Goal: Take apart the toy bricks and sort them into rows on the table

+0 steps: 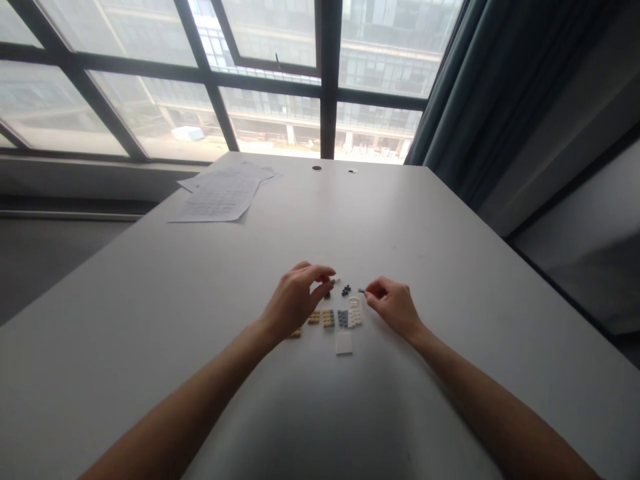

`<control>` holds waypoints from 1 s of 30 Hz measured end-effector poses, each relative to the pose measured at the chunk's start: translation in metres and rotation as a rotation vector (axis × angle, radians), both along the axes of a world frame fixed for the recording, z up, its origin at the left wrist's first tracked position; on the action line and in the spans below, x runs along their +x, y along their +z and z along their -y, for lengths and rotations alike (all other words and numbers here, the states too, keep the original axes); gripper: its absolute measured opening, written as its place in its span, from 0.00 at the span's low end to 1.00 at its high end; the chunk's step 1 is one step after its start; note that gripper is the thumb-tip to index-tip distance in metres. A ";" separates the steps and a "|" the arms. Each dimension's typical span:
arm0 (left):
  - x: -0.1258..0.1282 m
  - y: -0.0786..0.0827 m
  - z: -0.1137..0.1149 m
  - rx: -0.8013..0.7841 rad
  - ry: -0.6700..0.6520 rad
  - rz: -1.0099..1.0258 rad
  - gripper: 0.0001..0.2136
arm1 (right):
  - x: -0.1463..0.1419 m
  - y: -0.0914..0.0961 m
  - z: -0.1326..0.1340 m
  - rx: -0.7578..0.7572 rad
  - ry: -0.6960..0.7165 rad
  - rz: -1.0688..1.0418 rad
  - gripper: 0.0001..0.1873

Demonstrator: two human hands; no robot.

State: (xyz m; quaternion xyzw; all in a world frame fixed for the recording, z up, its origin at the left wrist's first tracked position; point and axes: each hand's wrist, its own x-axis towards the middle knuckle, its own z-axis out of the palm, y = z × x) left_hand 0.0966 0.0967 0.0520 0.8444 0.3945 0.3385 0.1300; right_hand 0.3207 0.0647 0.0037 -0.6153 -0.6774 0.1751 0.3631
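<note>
My right hand [393, 305] pinches a dark piece [361, 291], my left hand [297, 297] closes its fingertips together, and the bricks [335, 318] lie loose, none visibly joined.

A pale table by the window, sparsely strewn.
Small bricks [335, 317] sit in a loose row around the middle of the table [450, 267], with a white square plate [343, 344] just nearer. Printed sheets [220, 193] overlap at the far left corner.

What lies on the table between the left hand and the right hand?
Head view: a dark brick and, nearer, a row of bricks lie between the left hand and right hand, whose fingers pinch a small piece.
</note>
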 end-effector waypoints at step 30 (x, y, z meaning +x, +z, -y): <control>-0.052 -0.061 0.090 0.044 -0.099 -0.191 0.03 | -0.074 -0.011 0.100 0.112 0.485 0.440 0.06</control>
